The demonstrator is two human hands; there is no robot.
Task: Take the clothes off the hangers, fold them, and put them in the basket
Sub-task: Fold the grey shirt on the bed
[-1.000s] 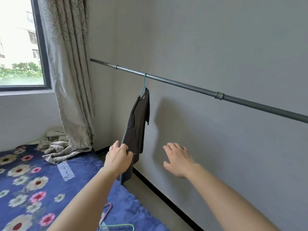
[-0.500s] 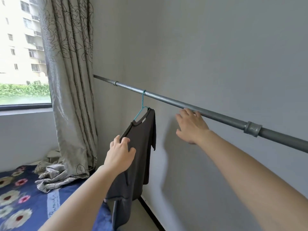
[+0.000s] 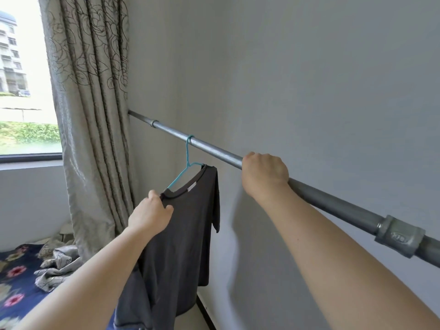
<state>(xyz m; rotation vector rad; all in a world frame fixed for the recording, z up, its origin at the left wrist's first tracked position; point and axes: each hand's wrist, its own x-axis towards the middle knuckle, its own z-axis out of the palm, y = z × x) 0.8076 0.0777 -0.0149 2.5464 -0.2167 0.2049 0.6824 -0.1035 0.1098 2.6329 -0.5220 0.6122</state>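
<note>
The dark grey shirt hung on a blue hanger, whose hook sat over the metal rod running along the grey wall; the shirt's collar faced the person, its far sleeve drooping towards the wall. The left hand was at the near shoulder of the shirt, just beside the collar, fingers and thumb curled into the cloth and pinching it; the rest of the shirt fell below and behind that wrist. The right hand was on the rod a little along from the hanger's hook, towards the pipe joint, fingers wrapped over the top of the rod in a closed grasp; it was apart from both hanger and shirt. A patterned curtain hung at the rod's far end beside the window; a flowered bedspread showed at the lower left corner.

Half a second before, the right hand had been flat with straight fingers just reaching the rod; it had since closed round it. A second before, the left hand had held the shirt low down, near its hem; it had since climbed to the shoulder; the shirt had stayed on its hanger throughout.
</note>
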